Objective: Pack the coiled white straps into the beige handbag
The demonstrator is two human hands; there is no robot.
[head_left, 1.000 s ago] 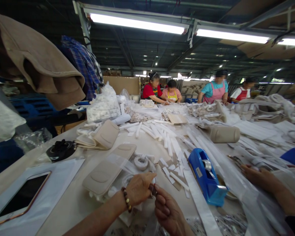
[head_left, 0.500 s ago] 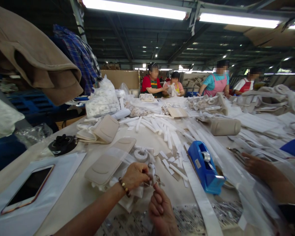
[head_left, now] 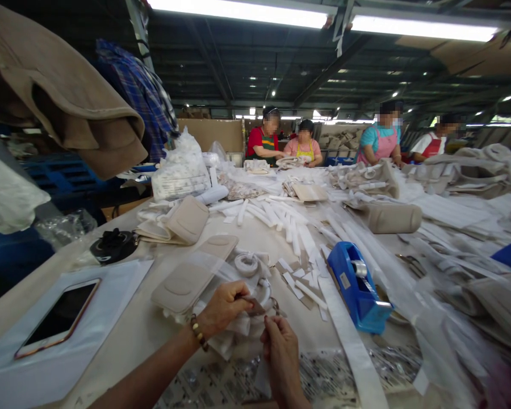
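My left hand [head_left: 221,312], with a beaded bracelet at the wrist, is closed in a pinch on a small taupe flap [head_left: 255,307]. Close to its right, my right hand [head_left: 281,343] is pinched too, thumb against forefinger; whatever sits between those fingertips is too small to make out. Both hands are over the front edge of a beige bag [head_left: 183,278] partly covered in clear plastic. A white wrapped ring-shaped coil [head_left: 246,263] lies on it just beyond my fingers. Thin plastic film hangs under the left hand.
A blue tape dispenser [head_left: 357,287] stands to the right, with scissors [head_left: 411,263] beyond it. A phone [head_left: 59,315] rests on plastic sheets at left, near a black round object [head_left: 114,245]. White strips [head_left: 276,216] are heaped mid-table. Several co-workers stand across the table.
My left hand has shifted slightly left, and the taupe flap now shows in its fingers. My right hand has closed into a tighter pinch. The neighbour's hand at right has left the scissors.
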